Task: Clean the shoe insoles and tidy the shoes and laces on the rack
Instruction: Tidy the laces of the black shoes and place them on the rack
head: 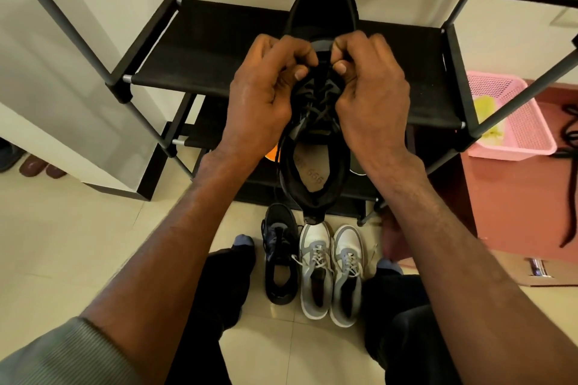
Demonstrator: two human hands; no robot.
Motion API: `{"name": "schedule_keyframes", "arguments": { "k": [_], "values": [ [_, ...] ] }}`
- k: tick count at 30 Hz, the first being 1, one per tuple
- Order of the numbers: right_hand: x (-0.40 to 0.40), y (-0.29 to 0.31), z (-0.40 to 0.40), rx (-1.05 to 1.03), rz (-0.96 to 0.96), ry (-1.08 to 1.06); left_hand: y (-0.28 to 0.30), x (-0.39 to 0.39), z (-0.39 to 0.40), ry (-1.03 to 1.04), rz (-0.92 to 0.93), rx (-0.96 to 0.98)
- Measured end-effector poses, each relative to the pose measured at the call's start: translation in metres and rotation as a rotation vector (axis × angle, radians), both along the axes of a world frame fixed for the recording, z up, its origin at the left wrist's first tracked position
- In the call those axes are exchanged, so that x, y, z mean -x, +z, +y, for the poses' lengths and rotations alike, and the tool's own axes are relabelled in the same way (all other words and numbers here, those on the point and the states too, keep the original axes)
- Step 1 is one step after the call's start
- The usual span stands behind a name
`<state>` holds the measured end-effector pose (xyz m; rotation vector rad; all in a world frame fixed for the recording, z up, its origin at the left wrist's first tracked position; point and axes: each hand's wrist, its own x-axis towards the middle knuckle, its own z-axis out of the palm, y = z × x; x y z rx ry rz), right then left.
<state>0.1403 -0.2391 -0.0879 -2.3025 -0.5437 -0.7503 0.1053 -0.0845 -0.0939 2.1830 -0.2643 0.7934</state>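
Head view, looking down at a black sneaker held in the air in front of a black shoe rack, its toe pointing away from the person and lying over the middle shelf, its heel hanging above the floor. The left hand and the right hand flanked the shoe at its lacing, each with fingers curled and thumb tip pressed in toward the centre, so that both were pinching the dark laces near the upper end of the lacing. The shoe's opening faced the camera and showed a tan insole seated inside, printed with faint digits. On the tiled floor below, between the person's feet in blue-grey socks, stood three more shoes side by side, toes toward the rack: a second black sneaker on the left and a pair of grey-and-white sneakers with white laces just beside it. A pink perforated basket sat to the right of the rack on a reddish-brown surface and held something yellow. Dark cord-like straps hung at the far right edge. Brown footwear showed at the far left edge, partly cut off.
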Motion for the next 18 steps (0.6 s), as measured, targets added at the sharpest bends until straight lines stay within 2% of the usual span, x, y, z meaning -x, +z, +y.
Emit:
{"name": "schedule_keyframes", "arguments": {
  "k": [9, 14, 18],
  "values": [
    [-0.001, 0.002, 0.001, -0.066, 0.025, 0.026, -0.007, -0.004, -0.008, 0.068, -0.064, -0.045],
    [-0.007, 0.005, -0.008, -0.176, 0.112, 0.148, -0.002, -0.009, -0.007, 0.108, -0.053, -0.129],
    [-0.003, 0.007, -0.017, -0.167, 0.092, 0.211, 0.001, -0.010, -0.009, 0.100, -0.015, -0.192]
  ]
}}
